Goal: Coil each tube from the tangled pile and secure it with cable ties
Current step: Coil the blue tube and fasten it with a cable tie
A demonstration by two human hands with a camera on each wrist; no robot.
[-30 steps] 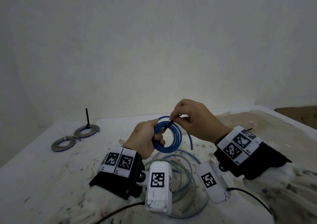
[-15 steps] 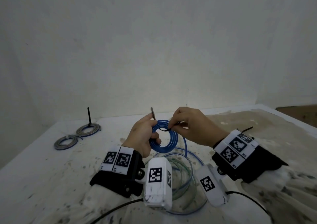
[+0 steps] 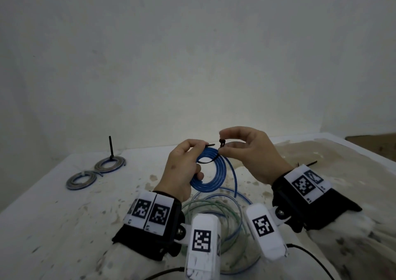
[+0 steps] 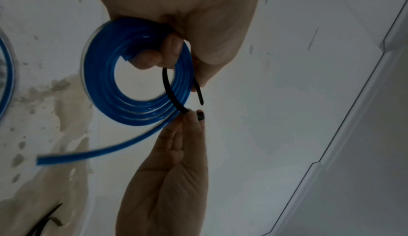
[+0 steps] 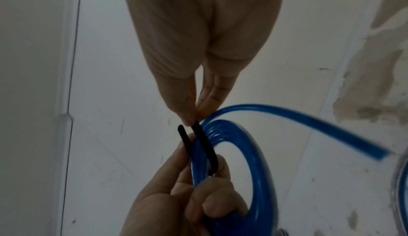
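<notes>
A blue tube coil [image 3: 211, 172] is held upright above the table, and my left hand [image 3: 202, 159] grips its left side. A black cable tie [image 3: 206, 162] runs through the coil's centre and bends round its strands. My left thumb holds the tie's tail end against the coil's top. My right hand [image 3: 222, 142] pinches the tie's head end just right of the tail tip. In the left wrist view the tie [image 4: 172, 89] crosses the coil [image 4: 137, 82], and the two tie ends sit a small gap apart. The coil's loose end [image 5: 320, 126] trails off.
Two tied grey coils [image 3: 110, 164] [image 3: 81, 180] lie at the table's back left, one with a tie tail standing up. A tangle of clear, green and blue tubes [image 3: 214, 211] lies under my wrists. Spare black ties [image 3: 308, 163] lie to the right, near the table edge [image 3: 364, 151].
The tie's tail stood upright by my left thumb. It now lies over the coil's top, pointing at the head end, which my right hand has lifted. Both hands shifted slightly.
</notes>
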